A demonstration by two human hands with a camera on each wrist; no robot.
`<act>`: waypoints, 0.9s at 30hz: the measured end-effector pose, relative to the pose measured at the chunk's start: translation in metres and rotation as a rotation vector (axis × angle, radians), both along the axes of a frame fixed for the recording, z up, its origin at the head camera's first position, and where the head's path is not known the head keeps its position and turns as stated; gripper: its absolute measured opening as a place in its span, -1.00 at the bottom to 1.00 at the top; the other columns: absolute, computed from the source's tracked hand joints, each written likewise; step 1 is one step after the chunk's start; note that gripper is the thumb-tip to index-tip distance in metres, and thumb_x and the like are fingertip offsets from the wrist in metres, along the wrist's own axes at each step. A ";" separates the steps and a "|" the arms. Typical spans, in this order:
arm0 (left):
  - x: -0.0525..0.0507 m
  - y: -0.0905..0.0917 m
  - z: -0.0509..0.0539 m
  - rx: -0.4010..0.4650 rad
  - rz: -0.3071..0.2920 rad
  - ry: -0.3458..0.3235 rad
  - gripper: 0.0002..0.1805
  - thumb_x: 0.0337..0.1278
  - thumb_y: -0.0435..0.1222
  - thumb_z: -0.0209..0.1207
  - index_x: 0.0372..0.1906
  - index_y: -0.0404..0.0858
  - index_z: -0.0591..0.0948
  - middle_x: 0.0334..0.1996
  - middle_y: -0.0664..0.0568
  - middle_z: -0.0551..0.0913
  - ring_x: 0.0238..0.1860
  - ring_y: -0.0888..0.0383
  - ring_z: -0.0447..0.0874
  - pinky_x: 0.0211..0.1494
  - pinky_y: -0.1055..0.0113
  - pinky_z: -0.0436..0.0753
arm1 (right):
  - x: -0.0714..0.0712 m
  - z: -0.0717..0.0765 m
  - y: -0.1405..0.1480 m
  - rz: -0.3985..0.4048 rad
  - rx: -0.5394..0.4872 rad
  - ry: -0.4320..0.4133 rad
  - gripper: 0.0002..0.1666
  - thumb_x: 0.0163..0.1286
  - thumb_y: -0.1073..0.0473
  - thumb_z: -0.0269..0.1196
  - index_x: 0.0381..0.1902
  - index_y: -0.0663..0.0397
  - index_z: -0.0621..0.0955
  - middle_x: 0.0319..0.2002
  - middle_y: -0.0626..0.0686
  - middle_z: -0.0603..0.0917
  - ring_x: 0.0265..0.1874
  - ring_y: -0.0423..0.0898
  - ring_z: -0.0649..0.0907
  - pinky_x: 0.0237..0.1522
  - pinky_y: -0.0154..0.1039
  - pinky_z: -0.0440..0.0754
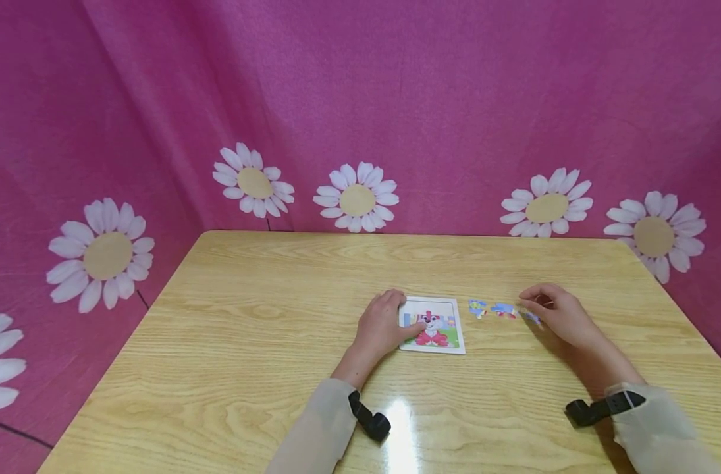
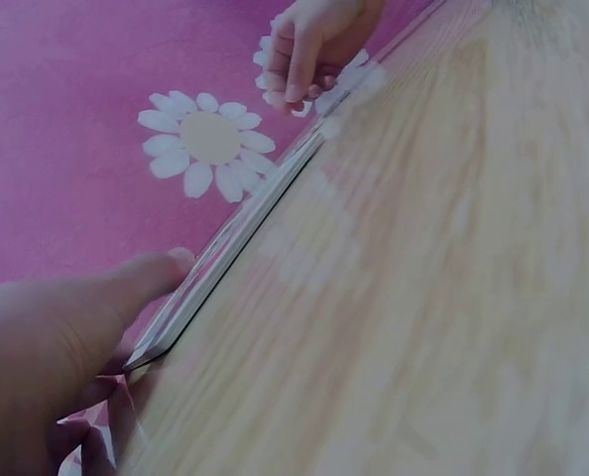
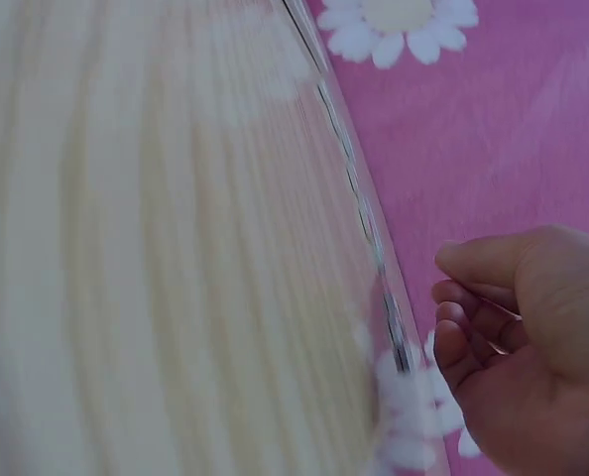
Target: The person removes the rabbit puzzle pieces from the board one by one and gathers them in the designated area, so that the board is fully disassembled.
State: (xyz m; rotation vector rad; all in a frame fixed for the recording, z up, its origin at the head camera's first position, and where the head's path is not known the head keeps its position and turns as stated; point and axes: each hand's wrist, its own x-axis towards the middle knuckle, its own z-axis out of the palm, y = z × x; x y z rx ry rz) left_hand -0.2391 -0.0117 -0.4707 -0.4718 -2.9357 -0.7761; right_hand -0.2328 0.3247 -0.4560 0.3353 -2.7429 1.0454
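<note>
The left hand point(image 1: 380, 326) blocks the puzzle point(image 1: 442, 332) on its left; loose pieces point(image 1: 504, 309) and the right hand point(image 1: 561, 317) obstruct its right. The table point(image 1: 431, 266) behind it is passable.

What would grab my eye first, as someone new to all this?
Probably the vivid pink curtain with its big white daisies, behind the wooden table. Next, the small picture puzzle on the table, gripped at its left edge by the left hand. Loose puzzle pieces lie just to its right, near the right hand.
</note>
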 end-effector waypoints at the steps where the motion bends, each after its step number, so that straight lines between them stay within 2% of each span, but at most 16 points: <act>1: 0.000 -0.001 0.000 0.006 -0.006 -0.007 -0.30 0.04 0.19 0.30 0.15 -0.20 0.54 0.16 0.07 0.58 0.21 0.11 0.54 0.32 0.23 0.54 | 0.000 0.001 -0.004 0.008 0.005 0.011 -0.85 0.41 0.29 0.20 -0.16 0.29 0.62 -0.26 0.09 0.57 -0.39 -0.53 0.43 -0.40 -0.55 0.45; 7: -0.004 -0.010 0.000 0.048 -0.070 -0.092 -0.22 0.03 0.20 0.29 0.27 -0.18 0.48 0.32 0.08 0.48 0.37 0.10 0.41 0.45 0.18 0.43 | -0.003 0.002 -0.030 0.068 0.015 0.031 -0.90 0.36 0.33 0.24 -0.19 0.25 0.63 -0.27 0.11 0.59 -0.38 -0.47 0.45 -0.37 -0.52 0.48; 11: -0.005 -0.017 0.002 0.071 -0.123 -0.143 -0.18 0.03 0.21 0.29 0.33 -0.16 0.44 0.42 0.08 0.39 0.47 0.09 0.29 0.53 0.16 0.32 | -0.005 0.002 -0.047 0.101 0.008 0.019 -0.90 0.34 0.31 0.27 -0.20 0.21 0.64 -0.26 0.09 0.60 -0.35 -0.43 0.45 -0.31 -0.53 0.48; 17: -0.007 -0.026 0.004 0.104 -0.190 -0.199 -0.14 0.02 0.15 0.33 0.39 -0.14 0.39 0.46 0.07 0.32 0.52 0.08 0.19 0.57 0.13 0.24 | -0.007 0.001 -0.072 0.155 -0.010 -0.022 -0.88 0.34 0.30 0.27 -0.17 0.19 0.64 -0.27 0.06 0.58 -0.35 -0.36 0.45 -0.31 -0.49 0.48; 21: -0.009 -0.028 0.004 0.107 -0.213 -0.203 -0.13 0.01 0.13 0.34 0.40 -0.16 0.38 0.46 0.06 0.32 0.52 0.07 0.18 0.57 0.13 0.23 | -0.008 0.001 -0.089 0.201 -0.019 -0.050 -0.87 0.34 0.28 0.28 -0.16 0.15 0.64 -0.31 0.03 0.56 -0.36 -0.30 0.45 -0.33 -0.46 0.46; 27: -0.010 -0.027 0.004 0.100 -0.207 -0.206 -0.13 0.01 0.14 0.35 0.40 -0.14 0.38 0.46 0.07 0.32 0.52 0.08 0.19 0.57 0.12 0.24 | -0.009 0.003 -0.115 0.284 -0.024 -0.095 -0.82 0.32 0.28 0.30 -0.12 0.16 0.63 -0.30 0.03 0.58 -0.36 -0.26 0.48 -0.32 -0.45 0.50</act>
